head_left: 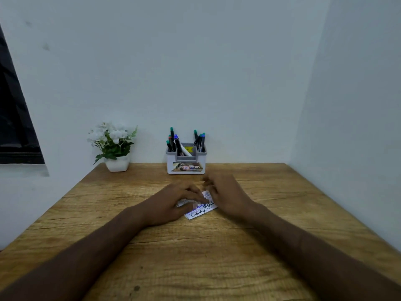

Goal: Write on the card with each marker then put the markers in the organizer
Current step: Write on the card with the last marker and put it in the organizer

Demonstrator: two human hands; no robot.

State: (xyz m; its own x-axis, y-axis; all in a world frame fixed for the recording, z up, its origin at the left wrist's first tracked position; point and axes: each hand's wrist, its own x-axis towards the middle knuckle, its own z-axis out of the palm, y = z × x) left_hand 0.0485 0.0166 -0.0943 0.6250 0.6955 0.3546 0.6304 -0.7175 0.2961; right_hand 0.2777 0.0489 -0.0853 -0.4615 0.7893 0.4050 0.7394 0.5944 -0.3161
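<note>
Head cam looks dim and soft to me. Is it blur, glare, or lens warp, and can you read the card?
Head view: dim, flat light, no glare; both hands, left hand and right hand, motion-blurred over the card; its writing shows but is unreadable; wide-angle warp bends the table edges.

The scene is viewed from head height, forward and down across the wooden table (195, 257) toward the wall (195, 61).
</note>
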